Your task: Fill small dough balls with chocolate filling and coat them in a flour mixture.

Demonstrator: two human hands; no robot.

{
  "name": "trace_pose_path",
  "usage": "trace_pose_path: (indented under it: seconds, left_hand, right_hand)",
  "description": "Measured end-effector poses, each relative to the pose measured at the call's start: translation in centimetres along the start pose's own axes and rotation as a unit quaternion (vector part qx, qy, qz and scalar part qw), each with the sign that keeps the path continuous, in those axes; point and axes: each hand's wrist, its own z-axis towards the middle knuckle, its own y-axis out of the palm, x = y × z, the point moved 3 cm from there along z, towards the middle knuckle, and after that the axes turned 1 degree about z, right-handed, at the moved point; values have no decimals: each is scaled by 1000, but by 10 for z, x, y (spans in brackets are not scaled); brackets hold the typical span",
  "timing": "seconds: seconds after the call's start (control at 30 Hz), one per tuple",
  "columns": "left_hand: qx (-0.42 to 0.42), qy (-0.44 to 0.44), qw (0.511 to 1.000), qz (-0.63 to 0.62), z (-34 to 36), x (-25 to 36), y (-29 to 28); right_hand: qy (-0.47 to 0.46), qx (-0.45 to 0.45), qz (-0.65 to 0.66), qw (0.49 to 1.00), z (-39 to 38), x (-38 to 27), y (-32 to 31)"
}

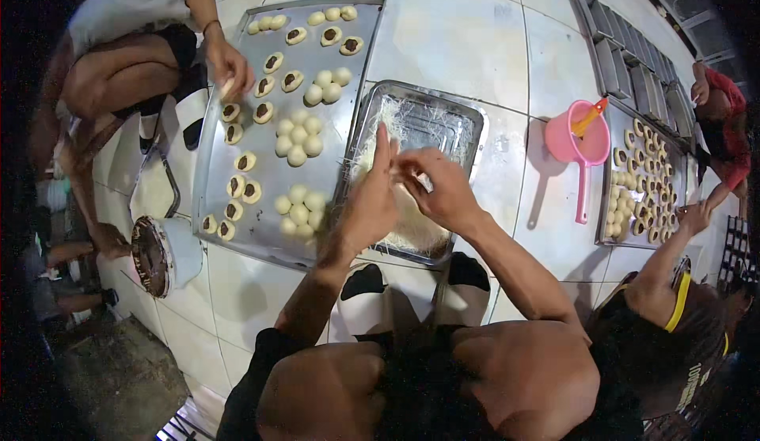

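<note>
My left hand [372, 199] is held upright over a deep metal tray [467, 136] with shredded pale topping [392, 116], its index finger extended and the others curled or hidden. My right hand [443, 188] pinches against the left one's fingers; what they hold between them is hidden. Left of this lies a large flat metal tray [222, 140] bearing groups of pale dough balls [297, 136] and flattened dough pieces with dark brown filling [265, 112].
A person [134, 61] at upper left reaches over the large tray. A tub of brown filling [150, 255] is at left, a pink dipper [562, 140] at right. Another dough tray [606, 235], metal tins [609, 65] and co-workers [673, 306] are farther right.
</note>
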Motion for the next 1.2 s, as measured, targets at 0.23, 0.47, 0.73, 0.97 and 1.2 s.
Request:
trace_pose_path:
  seconds: [0.23, 0.47, 0.73, 0.97, 1.2]
  left_hand:
    - [51, -118, 977, -173, 3, 4, -24]
    - [131, -25, 945, -300, 5, 38, -15]
    - [68, -114, 898, -418, 1, 16, -22]
    - [83, -93, 918, -377, 0, 23, -30]
    - [47, -99, 936, -336, 1, 30, -25]
  right_hand:
    - [6, 55, 28, 998, 11, -18, -5]
    - [16, 39, 11, 999, 20, -31, -16]
    - [123, -22, 102, 987, 21, -41, -24]
    - [96, 10, 177, 979, 26, -45, -20]
    - [68, 41, 138, 987, 31, -37, -26]
